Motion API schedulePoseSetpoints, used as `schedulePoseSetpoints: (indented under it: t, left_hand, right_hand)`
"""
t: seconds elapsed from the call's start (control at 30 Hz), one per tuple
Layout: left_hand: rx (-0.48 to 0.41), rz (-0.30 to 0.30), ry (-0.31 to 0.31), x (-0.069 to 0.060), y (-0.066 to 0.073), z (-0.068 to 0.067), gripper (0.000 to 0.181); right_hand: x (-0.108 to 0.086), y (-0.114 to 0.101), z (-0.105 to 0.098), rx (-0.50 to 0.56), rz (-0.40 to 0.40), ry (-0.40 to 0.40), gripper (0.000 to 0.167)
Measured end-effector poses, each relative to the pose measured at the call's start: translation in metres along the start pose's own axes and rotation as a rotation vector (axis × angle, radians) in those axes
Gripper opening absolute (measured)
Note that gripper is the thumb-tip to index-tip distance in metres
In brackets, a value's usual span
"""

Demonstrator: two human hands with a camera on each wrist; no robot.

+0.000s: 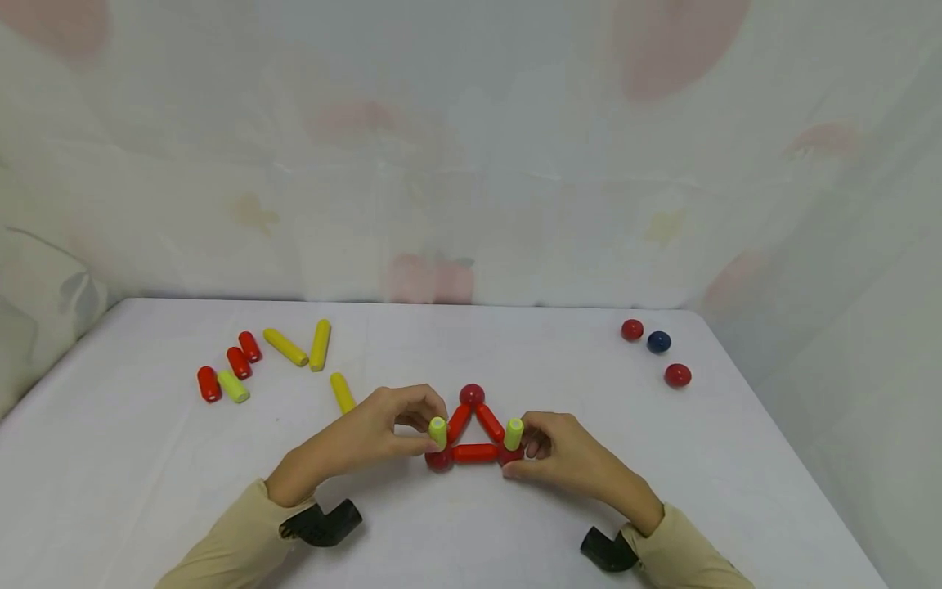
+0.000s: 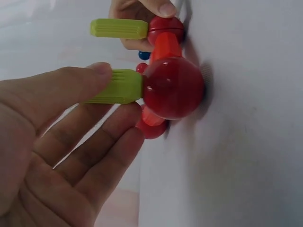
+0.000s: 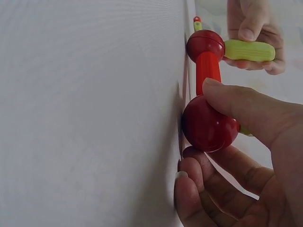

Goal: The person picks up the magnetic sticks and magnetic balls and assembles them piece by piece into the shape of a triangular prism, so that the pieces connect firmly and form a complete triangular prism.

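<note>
A triangle of three short red rods (image 1: 474,453) joined by red balls lies on the white table. Upright on its left near ball (image 2: 174,88) stands a short light green rod (image 2: 120,86). My left hand (image 1: 383,425) pinches this rod between thumb and fingers. A second light green rod (image 1: 513,433) rises from the right near ball (image 3: 208,124). My right hand (image 1: 570,458) grips that ball, thumb on one side and fingers on the other. The far ball (image 1: 472,396) is untouched, with two red rods running to it.
On the left of the table (image 1: 471,540) lie several yellow rods (image 1: 320,345), three red rods (image 1: 209,384) and a light green rod (image 1: 233,386). Two red balls (image 1: 678,375) and a dark blue ball (image 1: 658,342) sit far right. A patterned cloth (image 1: 471,164) hangs behind.
</note>
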State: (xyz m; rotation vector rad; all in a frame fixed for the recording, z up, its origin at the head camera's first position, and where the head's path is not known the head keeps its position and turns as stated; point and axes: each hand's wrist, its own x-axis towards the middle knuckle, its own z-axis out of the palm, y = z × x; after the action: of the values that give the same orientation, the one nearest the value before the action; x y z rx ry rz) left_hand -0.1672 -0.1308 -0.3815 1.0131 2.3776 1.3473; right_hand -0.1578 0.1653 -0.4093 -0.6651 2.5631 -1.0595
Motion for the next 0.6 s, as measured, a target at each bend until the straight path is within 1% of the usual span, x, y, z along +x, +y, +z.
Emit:
schedulePoseSetpoints:
  t: [0.13,0.27,0.37,0.47,0.6]
  left_hand:
    - [-0.010,-0.015,-0.025,0.0011,-0.0016,0.0008,0.025]
    - [-0.015,-0.050,-0.048,0.0012,0.0004,0.0001,0.024]
    - [-0.013,-0.065,-0.063,0.0009,0.0012,0.0000,0.024]
    - [0.005,-0.076,-0.069,0.0006,0.0002,0.0010,0.023]
    - [0.039,-0.095,-0.068,0.0005,-0.0051,0.0039,0.020]
  right_hand:
    - [0.0003,0.0007,-0.0003,-0.002,-0.007,0.006,0.029]
    - [0.0006,0.0009,-0.0006,-0.001,-0.013,0.009,0.029]
    - [0.0009,0.0008,-0.0006,-0.003,-0.012,0.007,0.029]
    - [0.0008,0.0005,-0.0007,-0.006,-0.008,0.005,0.029]
    - [0.0004,0.0003,-0.0010,-0.004,0.001,0.007,0.029]
